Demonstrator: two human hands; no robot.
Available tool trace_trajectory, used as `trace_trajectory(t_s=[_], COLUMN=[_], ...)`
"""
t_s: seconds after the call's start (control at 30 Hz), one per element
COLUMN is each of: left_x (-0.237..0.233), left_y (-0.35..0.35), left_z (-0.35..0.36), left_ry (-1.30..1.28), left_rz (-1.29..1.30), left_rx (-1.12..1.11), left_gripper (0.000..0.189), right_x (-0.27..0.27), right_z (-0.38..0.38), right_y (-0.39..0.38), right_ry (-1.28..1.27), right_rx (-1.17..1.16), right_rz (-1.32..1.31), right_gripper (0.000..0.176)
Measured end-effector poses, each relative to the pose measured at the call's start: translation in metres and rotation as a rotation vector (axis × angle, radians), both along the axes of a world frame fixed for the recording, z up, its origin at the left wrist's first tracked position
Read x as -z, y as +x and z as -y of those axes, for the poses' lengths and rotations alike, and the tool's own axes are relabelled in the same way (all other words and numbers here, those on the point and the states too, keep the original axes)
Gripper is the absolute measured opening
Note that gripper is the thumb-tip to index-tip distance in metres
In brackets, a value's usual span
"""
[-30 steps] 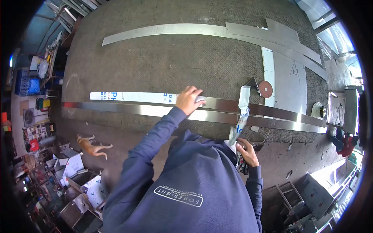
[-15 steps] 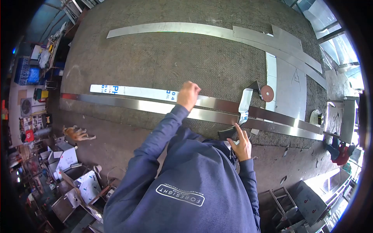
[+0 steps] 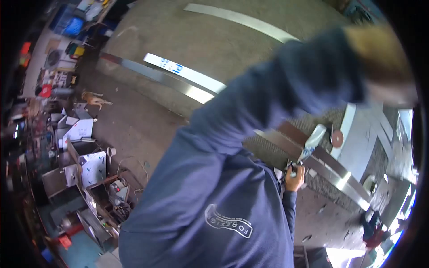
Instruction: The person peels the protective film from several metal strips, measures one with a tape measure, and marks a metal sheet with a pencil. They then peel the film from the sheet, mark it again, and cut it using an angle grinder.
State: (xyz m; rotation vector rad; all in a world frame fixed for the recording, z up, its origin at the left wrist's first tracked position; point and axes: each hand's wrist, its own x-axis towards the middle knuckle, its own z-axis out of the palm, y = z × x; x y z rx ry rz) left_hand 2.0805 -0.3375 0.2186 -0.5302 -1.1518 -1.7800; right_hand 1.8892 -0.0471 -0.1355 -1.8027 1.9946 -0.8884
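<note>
My left hand (image 3: 384, 67) is swung far across to the upper right, close to the camera and smeared by motion, so its fingers cannot be made out. The left sleeve covers the middle of the two long metal strips. My right hand (image 3: 295, 177) is low beside my body, fingers curled round something small and dark that I cannot make out. Just above it is the lower end of a loose piece of white film (image 3: 313, 140) with blue print. One metal strip (image 3: 192, 91) is bare and shiny; the printed white strip (image 3: 183, 71) lies alongside it.
A reddish-brown disc (image 3: 337, 138) lies near the film, by a grey metal sheet (image 3: 359, 134). Another long metal strip (image 3: 241, 18) lies farther off. A dog (image 3: 94, 98) lies on the floor at left, above stacked sheet-metal parts (image 3: 80, 129). A person (image 3: 375, 232) is at the far right.
My left hand has swept from above the strips to the upper right. My right hand's spread fingers have curled in. The whole view has turned, with the strips now slanting more steeply.
</note>
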Motion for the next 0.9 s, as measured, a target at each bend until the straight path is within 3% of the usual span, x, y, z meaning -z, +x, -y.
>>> trace_trajectory(t_s=[0.13,0.47,0.77,0.9], left_x=[-0.045,-0.085,-0.106,-0.112], left_y=[-0.027,-0.075,-0.119,-0.129], left_z=[-0.043,-0.086,-0.107,-0.113], left_ry=[-0.174,-0.448,-0.596,-0.652], left_rz=[0.108,0.289,0.377,0.375], left_rx=[-0.048,-0.015,0.014,0.008], left_gripper=[0.033,0.036,0.039,0.041], right_x=[0.006,0.029,0.04,0.047], right_z=[0.0,-0.002,-0.006,-0.015], right_y=[-0.003,-0.003,-0.01,-0.028], right_ry=[-0.084,-0.186,-0.096,0.191], right_rx=[-0.006,0.106,0.145,0.219], right_rz=[-0.029,-0.027,-0.019,-0.056], right_gripper=[0.013,0.01,0.044,0.06])
